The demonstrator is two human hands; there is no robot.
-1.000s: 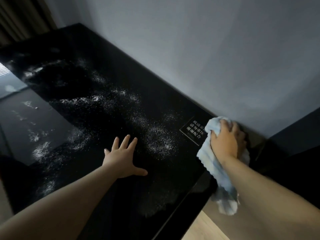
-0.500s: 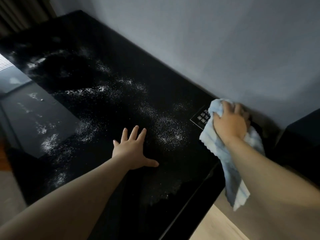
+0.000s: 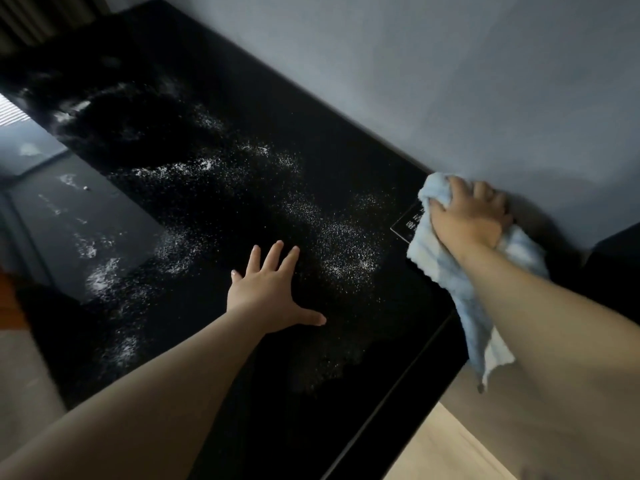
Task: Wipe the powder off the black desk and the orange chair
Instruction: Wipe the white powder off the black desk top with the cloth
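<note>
the right hand [image 3: 467, 220] bunches a soft, limp cloth [image 3: 450, 271] at the surface [image 3: 242, 98] corner. the left hand [image 3: 266, 292] lies spread flat. loose powder [image 3: 346, 251] should smear easily.

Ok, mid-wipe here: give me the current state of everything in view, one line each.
black desk: mostly unwiped.
powder: scattered across the desk in patches.
light blue cloth: bunched, on the desk's far right corner by the wall, tail hanging over the edge.
right hand: gripping the cloth.
left hand: flat on the desk, fingers spread.
small sign: partly covered by the cloth.

Right hand [image 3: 467, 220] with blue cloth [image 3: 450, 271] on powder-strewn black desk [image 3: 242, 98]
</note>
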